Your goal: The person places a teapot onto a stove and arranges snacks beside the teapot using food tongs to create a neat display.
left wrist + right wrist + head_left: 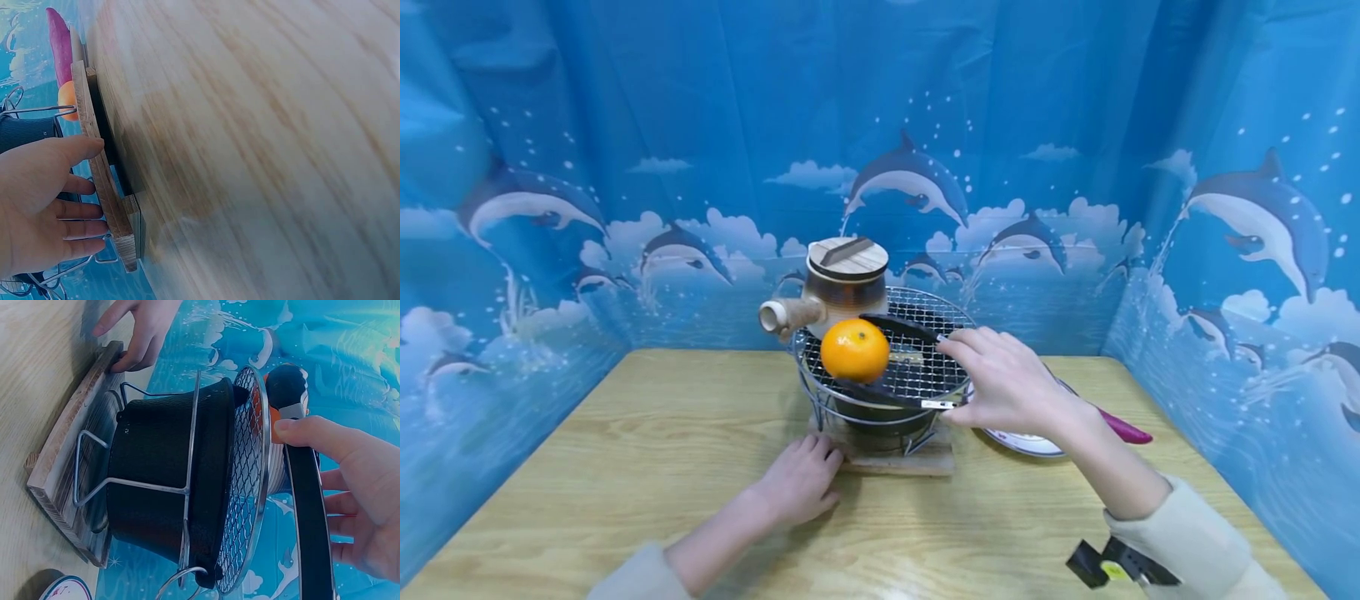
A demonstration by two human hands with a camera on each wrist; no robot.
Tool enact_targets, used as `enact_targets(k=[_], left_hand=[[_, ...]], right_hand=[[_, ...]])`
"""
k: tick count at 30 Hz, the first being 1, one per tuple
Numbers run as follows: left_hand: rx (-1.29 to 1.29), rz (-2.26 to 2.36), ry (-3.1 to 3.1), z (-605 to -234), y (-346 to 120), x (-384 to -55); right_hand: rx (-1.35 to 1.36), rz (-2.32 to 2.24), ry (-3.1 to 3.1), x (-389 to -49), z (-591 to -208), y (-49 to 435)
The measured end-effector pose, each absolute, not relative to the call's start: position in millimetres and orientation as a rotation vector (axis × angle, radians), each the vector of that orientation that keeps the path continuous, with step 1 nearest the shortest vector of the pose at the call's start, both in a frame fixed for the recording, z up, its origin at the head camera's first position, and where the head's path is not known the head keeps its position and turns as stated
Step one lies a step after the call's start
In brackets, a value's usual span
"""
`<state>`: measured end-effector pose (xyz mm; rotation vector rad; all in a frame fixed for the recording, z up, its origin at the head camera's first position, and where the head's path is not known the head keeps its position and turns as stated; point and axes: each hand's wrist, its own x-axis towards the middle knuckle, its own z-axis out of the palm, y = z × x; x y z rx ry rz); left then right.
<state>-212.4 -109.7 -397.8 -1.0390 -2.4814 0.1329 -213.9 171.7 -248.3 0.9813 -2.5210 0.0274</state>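
My right hand grips a pair of black tongs with silver-coloured parts. The two tong arms lie on either side of an orange, at the front left of the round wire mesh. Whether the orange touches the mesh I cannot tell. Below the mesh stands a black stove in a wire frame, set on a wooden board. At the board's front left corner rests my left hand, fingers loosely bent, thumb apart, fingertips touching the edge.
A side-handled pot with a wooden lid stands at the back left of the mesh. To the right, partly behind my right arm, is a white plate with a long purple thing by it. A dolphin-print curtain surrounds the table.
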Motion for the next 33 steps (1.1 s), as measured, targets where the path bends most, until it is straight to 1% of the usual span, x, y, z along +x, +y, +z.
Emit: enact_targets(k=[33], left_hand=[[-1.023, 0.136, -2.531, -397, -108, -211]], right_hand=[[1.000, 0.118, -2.688, -217, -238, 170]])
